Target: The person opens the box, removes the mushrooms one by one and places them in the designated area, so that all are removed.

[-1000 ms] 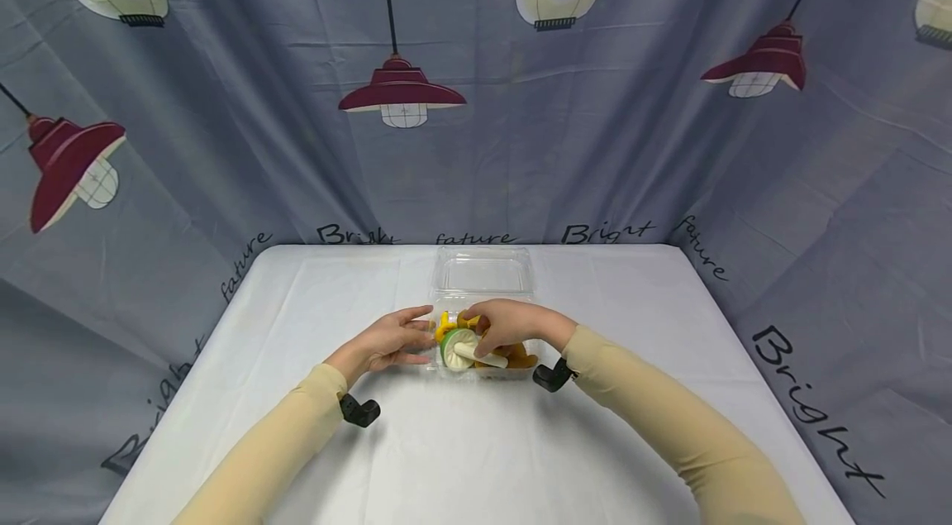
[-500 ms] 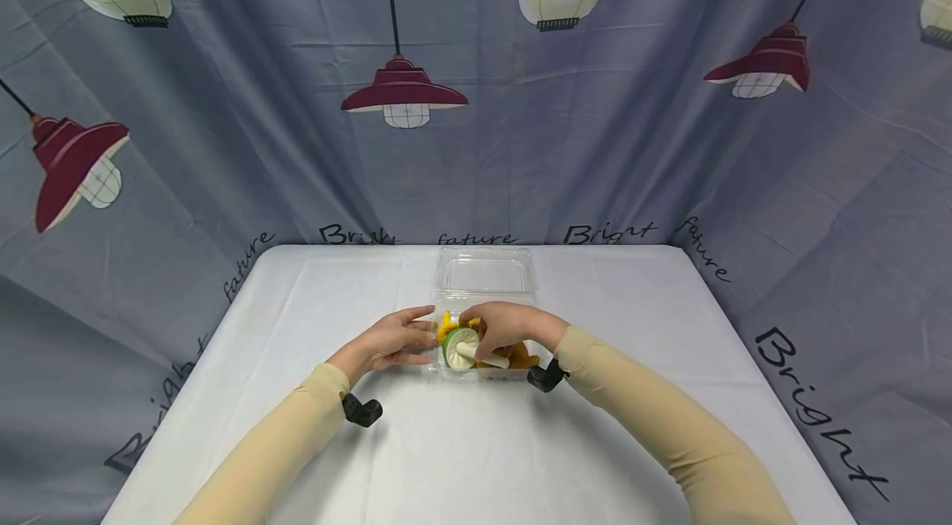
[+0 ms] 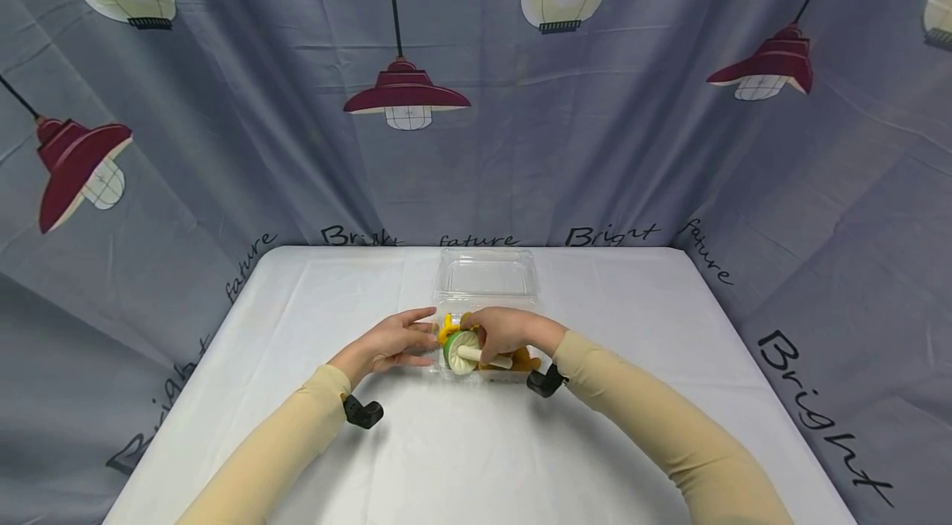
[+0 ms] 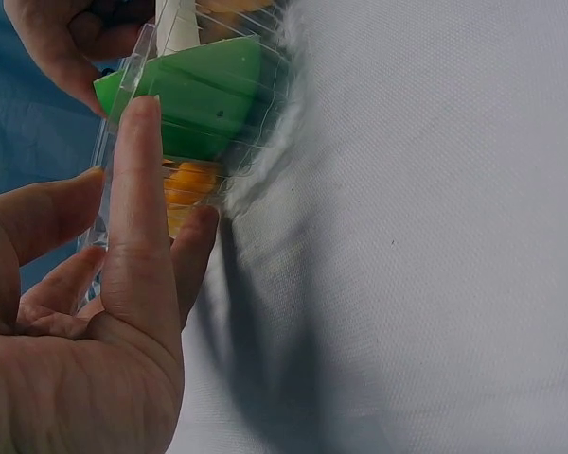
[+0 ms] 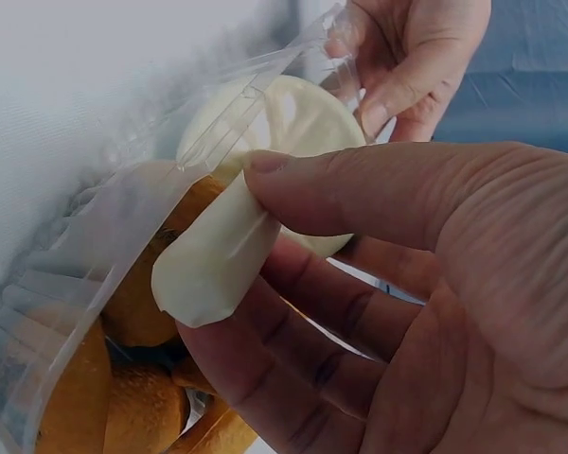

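A model mushroom (image 3: 461,353) with a green cap, pale gills and a white stem lies over a clear plastic clamshell box. My right hand (image 3: 509,330) pinches its stem (image 5: 218,251) between thumb and fingers. In the left wrist view the green cap (image 4: 194,99) shows through the box's ribbed clear wall. My left hand (image 3: 394,341) is at the box's left side, fingers extended along the wall and rim. Inside the box, under the mushroom, are brown-orange pieces (image 5: 142,402) and a yellow piece (image 3: 447,330), partly hidden by my right hand.
The box's clear lid (image 3: 487,274) is hinged back, lying toward the far edge of the table. A white cloth (image 3: 446,451) covers the table. Behind it hangs a grey-blue curtain (image 3: 491,186) printed with lamps and lettering.
My right hand, pinching the mushroom stem, has shifted very slightly toward me. The left hand keeps its place beside the box.
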Motion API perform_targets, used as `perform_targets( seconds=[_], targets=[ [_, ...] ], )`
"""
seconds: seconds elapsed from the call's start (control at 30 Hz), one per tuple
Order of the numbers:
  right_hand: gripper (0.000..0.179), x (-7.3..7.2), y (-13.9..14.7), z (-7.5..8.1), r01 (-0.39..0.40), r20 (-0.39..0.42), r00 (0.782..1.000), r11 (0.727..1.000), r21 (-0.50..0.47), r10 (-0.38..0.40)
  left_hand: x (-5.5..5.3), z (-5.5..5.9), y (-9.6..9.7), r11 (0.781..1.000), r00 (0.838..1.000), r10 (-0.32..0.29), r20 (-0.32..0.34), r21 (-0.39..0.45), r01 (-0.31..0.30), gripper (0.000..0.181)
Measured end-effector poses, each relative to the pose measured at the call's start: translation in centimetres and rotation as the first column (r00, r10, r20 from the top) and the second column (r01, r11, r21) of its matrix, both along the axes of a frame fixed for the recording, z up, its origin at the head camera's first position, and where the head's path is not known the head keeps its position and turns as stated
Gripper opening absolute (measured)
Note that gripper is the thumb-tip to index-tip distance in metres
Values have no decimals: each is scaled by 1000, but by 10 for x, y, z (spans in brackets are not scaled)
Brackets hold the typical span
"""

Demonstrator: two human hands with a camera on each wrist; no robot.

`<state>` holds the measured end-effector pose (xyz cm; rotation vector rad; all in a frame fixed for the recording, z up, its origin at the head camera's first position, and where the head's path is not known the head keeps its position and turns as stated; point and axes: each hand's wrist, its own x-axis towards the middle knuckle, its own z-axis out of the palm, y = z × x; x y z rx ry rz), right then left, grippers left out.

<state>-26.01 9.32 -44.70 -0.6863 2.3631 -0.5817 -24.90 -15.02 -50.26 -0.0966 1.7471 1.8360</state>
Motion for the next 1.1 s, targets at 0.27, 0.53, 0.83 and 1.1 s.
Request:
perform_targets(
  seconds=[0.27,0.53,0.83,1.1],
  targets=[
    [65,-1,7,2,-26,-18,1000,998,-50,25,0,1,0,1000,1000,-4,3,12,4,70],
    [71,-4,19,2,80,68,996,968,-239,-66,0,0,0,1000,1000,-3,0,11,3,72],
    [74,-7,37,0,233,186,968,877,-420,-168,1,-1,1,1000,1000,9,-13,-5,-9,70],
    [78,-10,55,2,328,269,941,764,-556,-207,0,-2,-1,1000,1000,-13,-14,-4,13,73]
  ],
)
